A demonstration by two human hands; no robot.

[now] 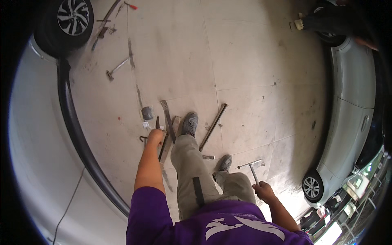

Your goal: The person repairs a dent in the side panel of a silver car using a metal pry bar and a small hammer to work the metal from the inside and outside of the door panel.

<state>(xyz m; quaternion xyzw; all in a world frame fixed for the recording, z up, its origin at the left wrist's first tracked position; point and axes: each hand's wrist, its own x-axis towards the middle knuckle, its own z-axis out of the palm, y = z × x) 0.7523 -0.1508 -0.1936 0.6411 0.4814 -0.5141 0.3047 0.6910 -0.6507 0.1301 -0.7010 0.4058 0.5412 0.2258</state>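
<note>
My left hand (154, 138) is closed around a dark tool with a narrow pointed end (158, 122) that sticks out beyond my fist; its exact kind is unclear. Below that hand, a hooked metal rod (142, 139) and a wooden piece (163, 154) show near the floor. My right hand (264, 192) grips a hammer (252, 164) by its handle, with the long, slim metal head raised away from me beside my right leg. Nearest to my left hand on the floor is a flat dark metal bar (167, 116).
A silver car (49, 163) with a dark lower trim runs along my left; another silver car (351, 98) stands at right. On the floor lie a dark rod (213, 127), another hammer (118, 68), a dark square block (147, 113) and a red-handled tool (131, 5). Another person's dark-clothed leg (326, 20) shows upper right.
</note>
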